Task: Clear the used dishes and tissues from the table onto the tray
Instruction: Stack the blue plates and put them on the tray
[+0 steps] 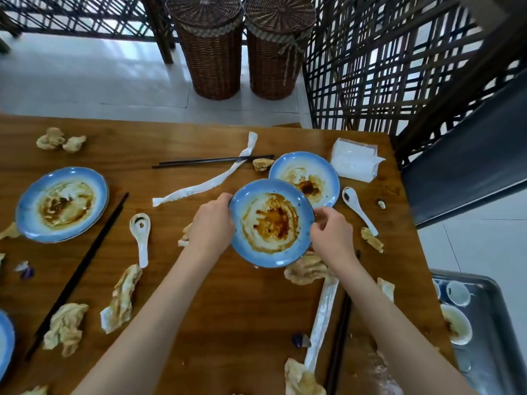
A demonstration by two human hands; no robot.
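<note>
Hands: a person's left hand (209,223) and right hand (330,235) hold a sauce-smeared blue plate (272,222) by its opposite rims, the fingers of each curled onto its edge.
Held plate: near the middle of the wooden worktop (182,138), its far edge overlapping a second dirty blue plate (308,178); whether the two touch cannot be told.
Other dishes: a third blue plate (61,205) lies well to the left; a fourth shows only a sliver of rim (5,342) at the frame's left edge.
Spoons: one white spoon (141,235) left of the hands, another (358,209) just right of the second plate.
Chopsticks: black pairs lie beyond the plates (211,161), on the left (82,269) and beside the right forearm (339,340).
Tissues: crumpled, stained tissues (64,329) and white paper sleeves (211,181) are scattered over the worktop.
Tray: a metal tray (496,352) at lower right, beside the worktop, carries small white cups (456,327).
</note>
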